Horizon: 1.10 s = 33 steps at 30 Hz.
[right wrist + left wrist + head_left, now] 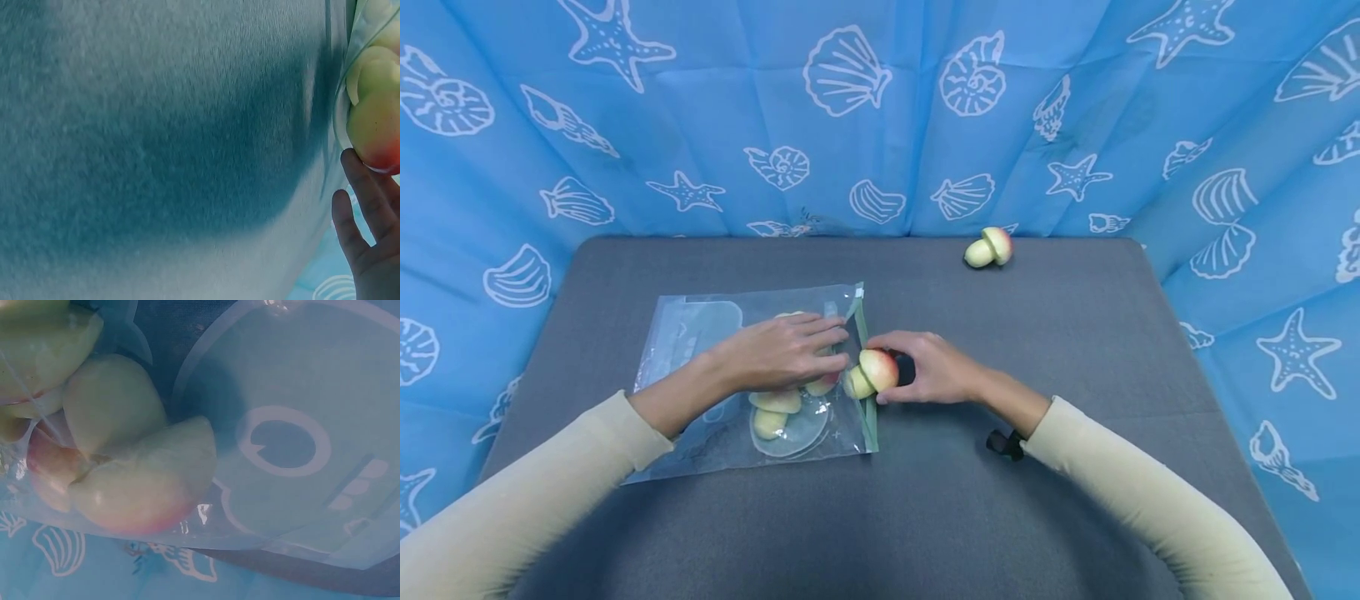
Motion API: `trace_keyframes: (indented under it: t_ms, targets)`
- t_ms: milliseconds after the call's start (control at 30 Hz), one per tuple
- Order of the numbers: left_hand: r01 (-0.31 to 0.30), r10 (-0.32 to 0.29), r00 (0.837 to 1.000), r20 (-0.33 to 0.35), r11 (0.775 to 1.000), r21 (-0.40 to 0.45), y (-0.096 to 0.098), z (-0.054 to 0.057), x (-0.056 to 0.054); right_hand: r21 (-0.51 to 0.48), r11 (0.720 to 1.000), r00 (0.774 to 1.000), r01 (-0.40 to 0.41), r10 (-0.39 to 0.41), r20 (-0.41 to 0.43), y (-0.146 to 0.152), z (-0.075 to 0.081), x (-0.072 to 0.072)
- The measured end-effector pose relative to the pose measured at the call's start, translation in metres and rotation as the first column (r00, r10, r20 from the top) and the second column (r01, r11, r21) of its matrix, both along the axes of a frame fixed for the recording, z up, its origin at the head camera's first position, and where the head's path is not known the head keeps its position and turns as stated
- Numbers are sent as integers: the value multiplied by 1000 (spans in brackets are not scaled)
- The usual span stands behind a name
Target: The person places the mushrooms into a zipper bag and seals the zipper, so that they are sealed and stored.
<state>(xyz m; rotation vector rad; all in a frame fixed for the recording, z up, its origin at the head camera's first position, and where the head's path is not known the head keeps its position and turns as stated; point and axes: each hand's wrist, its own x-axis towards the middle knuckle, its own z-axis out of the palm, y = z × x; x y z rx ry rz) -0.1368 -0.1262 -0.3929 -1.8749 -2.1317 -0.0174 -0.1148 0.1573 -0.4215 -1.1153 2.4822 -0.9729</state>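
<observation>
Blue drapes [917, 112] printed with white shells and starfish enclose a gray-topped table [1060, 333], where a red-tinged toy mushroom [880, 368] sits at the open mouth of a clear zip bag [692, 437], its pale stem pointing inward. A person's right hand [938, 368] pinches the cap from opposite sides, thumb near and fingers far. It looks light and firm, likely foam or plastic, with a smooth skin that could slip; the rounded cap appears to offer the surest hold, leaving the stem free. Fingers of the left hand [786, 346] lie extended over the bag beside its green-edged opening. Thin and limp, the film would probably crease or slide unless held near that edge. More mushrooms [771, 412] lie inside, though glare and the hand covering them make an exact count uncertain. Well apart, toward the table's far edge, another mushroom [990, 247] lies on its side.
</observation>
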Motion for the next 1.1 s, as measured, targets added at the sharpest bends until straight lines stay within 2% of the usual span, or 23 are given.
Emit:
trace_keyframes:
  t_ms: [200,400,500,700,933,1100]
  targets:
    - [-3,3,1000,11,1000,-3,0,0,0,25,998,998,-49,48,41,-4,-2,3]
    - [-3,3,1000,6,1000,-4,0,0,0,17,999,996,-31,29,88,-5,-6,4]
    - [0,0,1000,1,1000,-1,0,-1,0,8,1000,997,-28,27,77,-5,-7,4]
    - [5,-5,1000,-4,1000,7,2,-1,-2,-16,998,998,-55,55,2,-2,-8,1]
    - [7,-7,1000,-8,1000,-5,2,0,-3,-49,994,993,-101,104,55,-2,-7,2]
    - [9,-9,1000,-14,1000,-5,2,0,-3,-27,993,991,-115,117,68,-6,-7,3]
